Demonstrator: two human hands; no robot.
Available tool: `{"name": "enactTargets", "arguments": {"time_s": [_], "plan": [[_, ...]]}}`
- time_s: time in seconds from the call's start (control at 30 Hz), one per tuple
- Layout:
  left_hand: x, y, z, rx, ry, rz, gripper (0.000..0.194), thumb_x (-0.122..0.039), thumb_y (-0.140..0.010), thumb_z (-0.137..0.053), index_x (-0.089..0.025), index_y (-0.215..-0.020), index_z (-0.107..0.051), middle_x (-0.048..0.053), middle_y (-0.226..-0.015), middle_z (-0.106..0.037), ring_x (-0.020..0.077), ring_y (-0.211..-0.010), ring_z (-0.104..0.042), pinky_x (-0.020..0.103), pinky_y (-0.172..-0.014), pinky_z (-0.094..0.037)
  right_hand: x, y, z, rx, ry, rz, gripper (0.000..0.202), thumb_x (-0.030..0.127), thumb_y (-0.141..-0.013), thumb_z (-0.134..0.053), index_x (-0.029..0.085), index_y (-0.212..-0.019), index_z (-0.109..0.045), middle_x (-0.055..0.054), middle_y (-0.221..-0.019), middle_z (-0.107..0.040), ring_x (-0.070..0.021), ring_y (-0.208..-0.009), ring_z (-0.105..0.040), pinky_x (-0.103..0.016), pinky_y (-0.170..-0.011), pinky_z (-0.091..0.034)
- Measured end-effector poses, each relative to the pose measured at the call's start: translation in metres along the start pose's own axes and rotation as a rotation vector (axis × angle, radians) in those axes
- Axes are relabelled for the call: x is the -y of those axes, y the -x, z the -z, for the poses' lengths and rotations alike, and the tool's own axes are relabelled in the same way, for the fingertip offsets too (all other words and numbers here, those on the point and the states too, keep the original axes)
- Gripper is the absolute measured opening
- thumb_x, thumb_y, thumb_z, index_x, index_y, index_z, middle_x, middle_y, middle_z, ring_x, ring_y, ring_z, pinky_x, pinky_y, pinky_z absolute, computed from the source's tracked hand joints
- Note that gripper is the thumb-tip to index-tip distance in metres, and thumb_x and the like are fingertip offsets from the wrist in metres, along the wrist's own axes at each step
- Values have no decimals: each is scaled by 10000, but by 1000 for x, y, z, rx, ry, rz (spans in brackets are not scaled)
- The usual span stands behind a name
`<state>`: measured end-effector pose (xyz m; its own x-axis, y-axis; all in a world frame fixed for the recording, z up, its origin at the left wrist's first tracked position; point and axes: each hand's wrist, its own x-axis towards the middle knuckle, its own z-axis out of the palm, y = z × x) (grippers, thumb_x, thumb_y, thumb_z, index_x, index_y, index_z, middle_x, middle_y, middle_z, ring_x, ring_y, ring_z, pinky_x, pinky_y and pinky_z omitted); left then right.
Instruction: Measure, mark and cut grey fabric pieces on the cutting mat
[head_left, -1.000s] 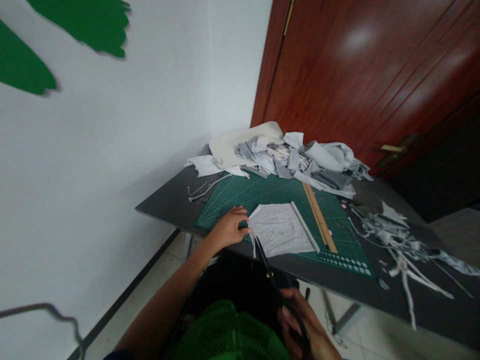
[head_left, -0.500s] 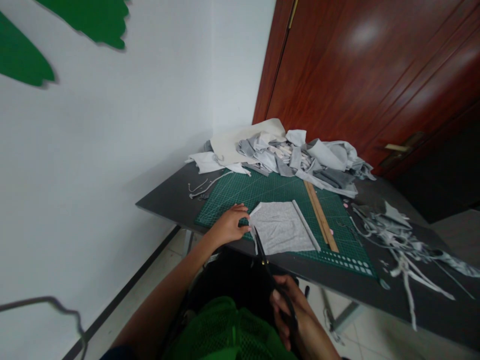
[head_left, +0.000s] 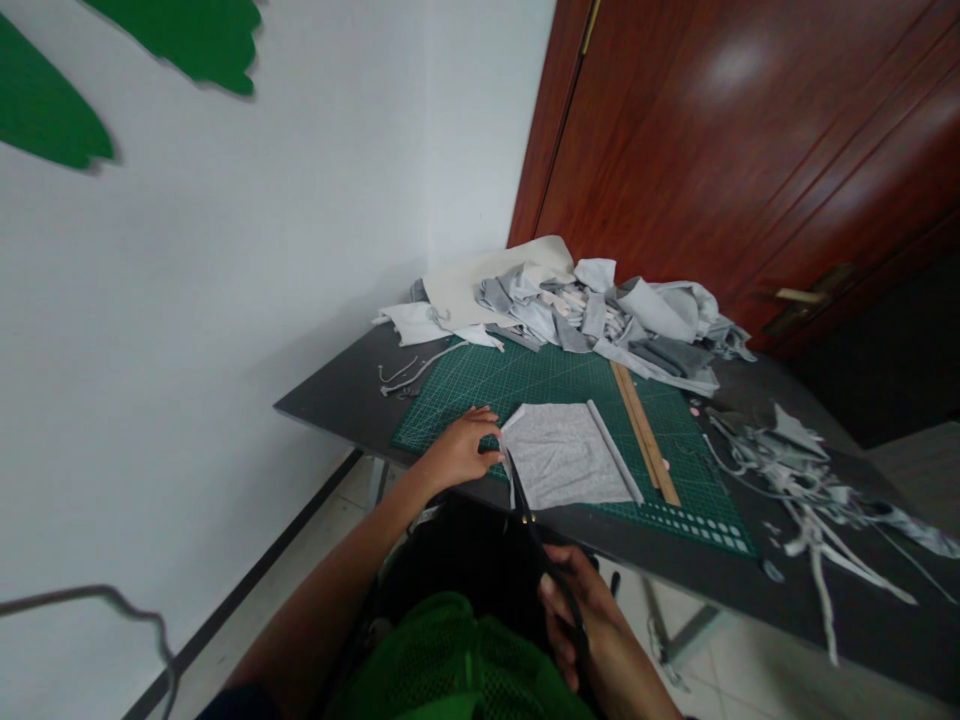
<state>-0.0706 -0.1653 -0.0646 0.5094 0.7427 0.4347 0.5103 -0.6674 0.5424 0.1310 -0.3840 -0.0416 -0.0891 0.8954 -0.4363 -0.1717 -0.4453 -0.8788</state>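
Observation:
A piece of light grey fabric [head_left: 570, 455] lies on the green cutting mat [head_left: 517, 375] at the table's front edge. My left hand [head_left: 469, 448] pinches the fabric's left edge between thumb and forefinger, the other fingers resting on the mat. Below the table edge, my right hand [head_left: 574, 610] is wrapped round the handles of black scissors [head_left: 531, 525]. Their blades reach up to the fabric's left edge, just right of my left fingertips, with a narrow strip of cloth to the left of them. The right side of the fabric has a folded or rolled edge.
Two wooden rulers [head_left: 645, 435] lie on the mat right of the fabric. A heap of grey and white cloth [head_left: 592, 310] fills the table's back. Tangled scraps [head_left: 795, 460] lie at the right, and thin cords [head_left: 424, 370] at the left. A wall and a wooden door [head_left: 720, 150] stand behind.
The scissors have moved slightly up along the fabric's left edge, and my right hand has risen a little with them. My left hand keeps its pinch in nearly the same place.

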Motion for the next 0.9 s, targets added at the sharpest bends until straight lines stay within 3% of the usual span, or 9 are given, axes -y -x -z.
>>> {"name": "enactTargets", "arguments": {"time_s": [0.37,0.73,0.9], "plan": [[-4,-1,1,0,6,4,222,-186,-762,-847,-206,-955,-738,115,-1307,-698,302,-1334,-590,514,-1208,-382,-12,-1,0,3,-1,4,671,670,-828,-727,233,-1260,-459,118,-582,-468,-54,-393,-345,-148,-320,-314],[-3,-2,3,0,28,-6,193,-200,-772,-842,-201,-938,-742,113,-1289,-705,308,-1328,-592,520,-1201,-382,-13,1,-5,-52,-6,29,670,672,-820,-732,234,-1257,-475,86,-689,-526,-42,-414,-375,-144,-326,-315],[-2,-1,2,-21,20,-22,205,-184,-755,-853,-205,-926,-742,100,-1250,-720,299,-1292,-620,515,-1191,-395,-16,0,0,-12,21,16,679,693,-822,-718,240,-1261,-467,81,-699,-531,-45,-414,-382,-146,-318,-300]]}}
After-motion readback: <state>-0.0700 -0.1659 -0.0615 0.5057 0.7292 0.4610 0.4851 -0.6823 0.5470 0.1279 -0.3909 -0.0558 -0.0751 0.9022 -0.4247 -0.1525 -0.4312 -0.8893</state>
